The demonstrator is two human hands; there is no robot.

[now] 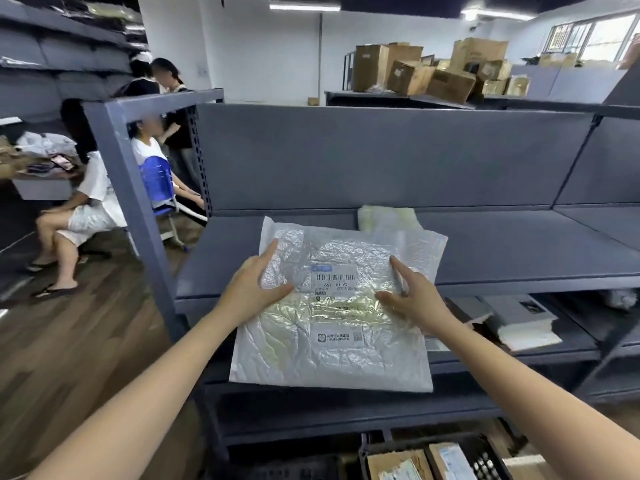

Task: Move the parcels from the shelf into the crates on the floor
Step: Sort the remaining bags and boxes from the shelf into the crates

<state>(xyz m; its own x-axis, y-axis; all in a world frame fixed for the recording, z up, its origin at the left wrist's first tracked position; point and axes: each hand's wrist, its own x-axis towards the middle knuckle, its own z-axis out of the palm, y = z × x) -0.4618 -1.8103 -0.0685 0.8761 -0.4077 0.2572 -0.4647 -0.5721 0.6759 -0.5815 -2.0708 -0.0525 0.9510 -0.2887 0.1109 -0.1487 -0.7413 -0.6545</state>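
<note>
Left hand (254,285), right hand (414,301) — flat on plastic parcel (332,344)

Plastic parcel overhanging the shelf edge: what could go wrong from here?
The plastic parcel overhangs the shelf with the left hand and right hand only resting flat on its slick film, so it could slide off. Its rear corner seems to overlap the pale parcel behind and may drag it.

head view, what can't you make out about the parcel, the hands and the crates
All in the head view:
- parcel: contents veiled by crinkled translucent wrap; label print too small to read.
- left hand and right hand: only thumb and forefinger show on top; whether other fingers curl beneath is hidden by the parcel.
- second parcel: mostly behind the first.
- crate: cut off by the bottom edge.
</note>
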